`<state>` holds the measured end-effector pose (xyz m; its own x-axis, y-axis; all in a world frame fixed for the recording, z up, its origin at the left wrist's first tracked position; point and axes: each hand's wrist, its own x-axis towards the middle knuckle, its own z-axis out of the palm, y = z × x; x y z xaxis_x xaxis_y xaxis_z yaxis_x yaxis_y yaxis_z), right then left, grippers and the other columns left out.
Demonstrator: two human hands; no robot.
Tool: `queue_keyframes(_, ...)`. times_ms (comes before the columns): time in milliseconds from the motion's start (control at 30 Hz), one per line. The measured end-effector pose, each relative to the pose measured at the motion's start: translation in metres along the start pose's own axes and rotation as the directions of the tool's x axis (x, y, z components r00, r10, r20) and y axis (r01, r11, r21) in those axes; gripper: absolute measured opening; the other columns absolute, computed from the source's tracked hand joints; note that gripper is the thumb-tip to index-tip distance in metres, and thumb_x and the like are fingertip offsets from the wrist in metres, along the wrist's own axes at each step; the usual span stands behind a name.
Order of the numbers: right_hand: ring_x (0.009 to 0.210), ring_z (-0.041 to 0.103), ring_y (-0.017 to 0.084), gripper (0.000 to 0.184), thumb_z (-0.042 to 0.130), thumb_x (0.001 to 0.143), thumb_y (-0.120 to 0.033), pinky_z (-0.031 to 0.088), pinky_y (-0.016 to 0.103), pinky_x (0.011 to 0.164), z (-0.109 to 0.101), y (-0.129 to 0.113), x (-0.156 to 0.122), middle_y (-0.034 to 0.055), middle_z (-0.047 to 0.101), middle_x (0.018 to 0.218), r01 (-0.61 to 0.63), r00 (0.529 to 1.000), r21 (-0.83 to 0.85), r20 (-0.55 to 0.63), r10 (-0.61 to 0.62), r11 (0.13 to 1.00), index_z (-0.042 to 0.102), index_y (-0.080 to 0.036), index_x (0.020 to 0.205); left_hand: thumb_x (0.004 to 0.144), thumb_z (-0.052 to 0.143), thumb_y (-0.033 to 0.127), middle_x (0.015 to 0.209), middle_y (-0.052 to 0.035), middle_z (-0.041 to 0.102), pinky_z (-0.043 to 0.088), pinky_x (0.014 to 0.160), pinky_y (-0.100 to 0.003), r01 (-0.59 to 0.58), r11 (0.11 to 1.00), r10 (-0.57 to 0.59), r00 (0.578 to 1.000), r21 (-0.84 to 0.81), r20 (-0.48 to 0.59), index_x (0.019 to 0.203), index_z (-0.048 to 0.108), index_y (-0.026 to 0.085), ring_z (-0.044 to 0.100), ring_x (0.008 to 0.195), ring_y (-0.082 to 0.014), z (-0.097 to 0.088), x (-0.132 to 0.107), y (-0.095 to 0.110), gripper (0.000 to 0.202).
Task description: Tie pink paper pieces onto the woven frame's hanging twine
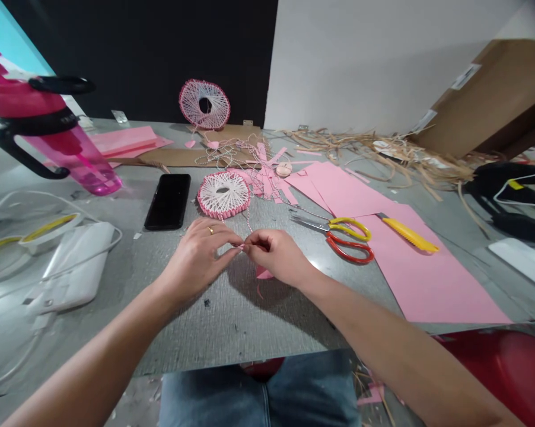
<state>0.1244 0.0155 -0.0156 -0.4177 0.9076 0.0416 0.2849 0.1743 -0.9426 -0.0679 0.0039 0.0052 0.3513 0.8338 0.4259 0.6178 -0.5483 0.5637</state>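
Note:
My left hand [199,255] and my right hand [276,256] meet fingertip to fingertip over the grey table [232,320], both pinched on a thin pink-and-white string [248,224]. A small pink paper piece [264,273] hangs under my right hand's fingers. The string runs up toward a round string-wound disc with a pink rim [223,194] lying just beyond my hands. A second, pinker wound disc [204,104] stands against the dark wall at the back.
A black phone [168,200] lies left of the disc. Scissors with yellow and red handles [338,234] and a yellow knife [408,233] rest on pink paper sheets [419,279]. A pink bottle [58,142], white devices with cables [67,261], raffia strands [383,148] and a cardboard box [494,95] surround.

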Motion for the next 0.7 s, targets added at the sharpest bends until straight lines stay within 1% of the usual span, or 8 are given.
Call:
queue_keyframes(167,0.053,0.042,0.008,0.015,0.061,0.083,-0.030,0.034,0.020,0.048,-0.0029,0.0011,-0.0011,-0.0060,0.046,0.057,-0.013,0.997,0.042,0.071,0.010,0.999,0.067,-0.017,0.077,0.086,0.068,0.034,0.083,-0.0046,0.075,0.042,0.092,-0.041,-0.050,0.999,0.050,0.998,-0.015,0.028,0.082,0.077,0.028,0.063,0.089,-0.0257,-0.0014,-0.0009,-0.0044,0.011)
queue_keyframes(333,0.053,0.045,0.008,0.011,0.063,0.081,-0.027,0.038,0.019,0.048,-0.0044,-0.0005,-0.0016,-0.0059,0.047,0.059,-0.081,0.989,0.134,0.130,0.064,0.988,0.066,-0.017,0.078,0.084,0.070,0.032,0.084,-0.0047,0.076,0.044,0.092,-0.040,-0.015,0.996,0.018,0.999,-0.083,0.040,0.081,0.078,0.028,0.062,0.094,-0.0259,-0.0029,-0.0018,-0.0063,0.010)
queue_keyframes(467,0.053,0.047,0.008,0.013,0.061,0.084,-0.029,0.040,0.019,0.047,-0.0050,-0.0022,-0.0015,-0.0045,0.052,0.063,-0.118,0.983,0.161,0.158,0.092,0.980,0.066,-0.018,0.083,0.085,0.069,0.032,0.083,-0.0038,0.075,0.045,0.092,-0.039,-0.005,0.997,0.008,0.999,-0.079,0.039,0.080,0.076,0.027,0.062,0.094,-0.0246,-0.0026,-0.0029,-0.0075,0.010)
queue_keyframes(500,0.053,0.047,0.009,0.013,0.060,0.084,-0.030,0.041,0.020,0.047,-0.0051,-0.0029,-0.0016,-0.0044,0.052,0.064,-0.110,0.985,0.149,0.150,0.088,0.983,0.066,-0.018,0.084,0.086,0.069,0.031,0.083,-0.0036,0.074,0.045,0.092,-0.038,0.000,0.998,0.002,1.000,-0.070,0.030,0.080,0.076,0.027,0.062,0.093,-0.0243,-0.0024,-0.0033,-0.0075,0.010)
queue_keyframes(567,0.056,0.049,0.010,0.015,0.058,0.086,-0.030,0.042,0.021,0.051,-0.0051,-0.0046,-0.0022,-0.0035,0.054,0.066,-0.055,0.993,0.092,0.110,0.044,0.994,0.067,-0.018,0.087,0.086,0.069,0.031,0.084,-0.0038,0.074,0.046,0.090,-0.038,0.014,0.999,-0.014,1.000,-0.049,0.004,0.081,0.075,0.025,0.063,0.093,-0.0239,-0.0020,-0.0039,-0.0070,0.010)
queue_keyframes(700,0.067,0.056,0.012,0.017,0.058,0.088,-0.032,0.044,0.024,0.064,-0.0040,-0.0075,-0.0046,-0.0004,0.063,0.075,0.108,0.994,-0.042,-0.007,-0.109,0.993,0.068,-0.018,0.091,0.087,0.065,0.028,0.084,-0.0025,0.072,0.047,0.087,-0.037,0.030,1.000,-0.030,0.999,-0.002,-0.025,0.080,0.072,0.023,0.063,0.091,-0.0220,-0.0022,-0.0033,-0.0047,0.011)
